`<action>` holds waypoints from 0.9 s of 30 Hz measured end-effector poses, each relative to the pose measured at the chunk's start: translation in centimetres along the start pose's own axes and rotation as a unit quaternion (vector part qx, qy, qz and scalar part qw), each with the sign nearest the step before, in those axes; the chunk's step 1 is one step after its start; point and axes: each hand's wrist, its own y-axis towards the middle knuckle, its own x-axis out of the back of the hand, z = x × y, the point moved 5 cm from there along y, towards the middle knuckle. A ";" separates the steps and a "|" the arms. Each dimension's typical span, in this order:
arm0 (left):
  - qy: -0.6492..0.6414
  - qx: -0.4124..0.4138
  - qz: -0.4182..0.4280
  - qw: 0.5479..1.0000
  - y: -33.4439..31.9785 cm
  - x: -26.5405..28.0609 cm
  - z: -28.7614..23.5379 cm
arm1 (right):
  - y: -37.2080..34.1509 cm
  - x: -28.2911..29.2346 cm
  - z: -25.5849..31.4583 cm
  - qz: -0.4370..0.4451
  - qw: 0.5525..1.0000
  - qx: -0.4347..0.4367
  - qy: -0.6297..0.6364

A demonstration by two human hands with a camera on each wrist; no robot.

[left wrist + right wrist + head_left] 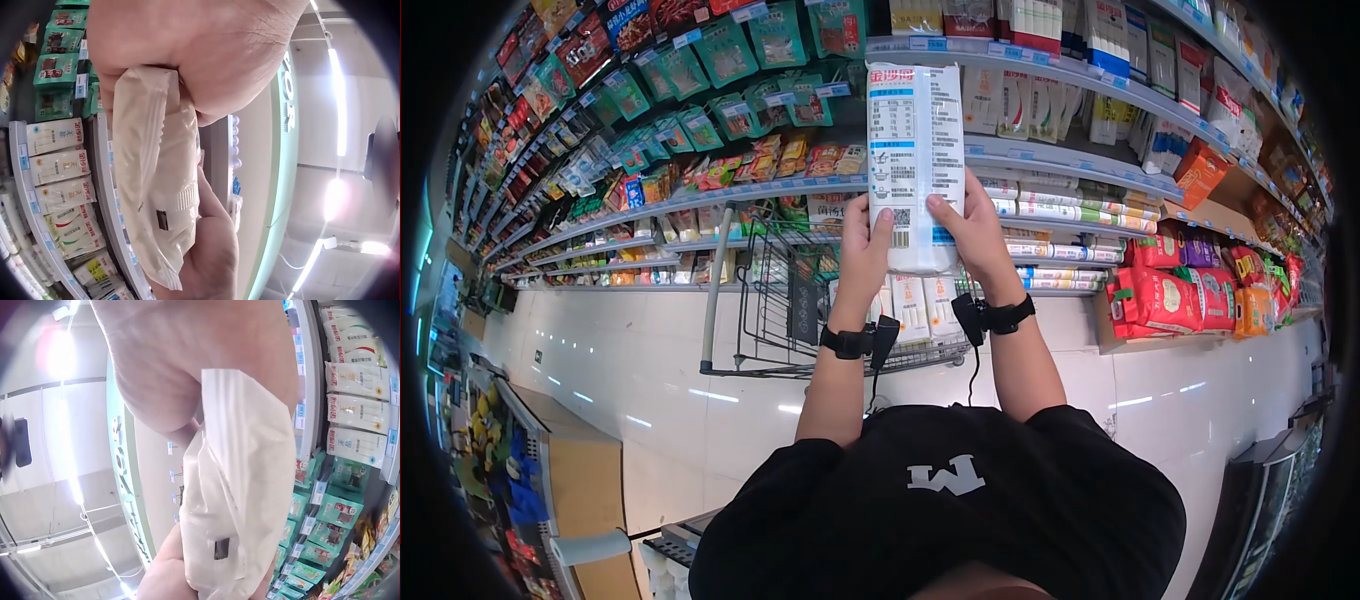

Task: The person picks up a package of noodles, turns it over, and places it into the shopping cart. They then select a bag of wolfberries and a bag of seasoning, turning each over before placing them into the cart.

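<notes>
Green packets (665,72) fill shelf rows at left. A wire cart (712,300) stands between the person and the shelves; white packs (910,308) seem to lie in it, though the view there is partly blocked. The left hand (863,245) grips the lower left side of a white packet (918,130), held up before the shelves, hiding goods behind; the right hand (972,228) grips its right side. Red bags (1162,300) sit low at right. The wrist views add the packet's sealed end and ceiling lights (338,100); only the head view shows its barcode (900,238).
</notes>
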 end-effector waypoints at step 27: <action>-0.041 0.013 0.002 0.999 0.1 -1.4 -0.2 | 0.2 0.8 0.0 0.003 1.000 -0.005 0.028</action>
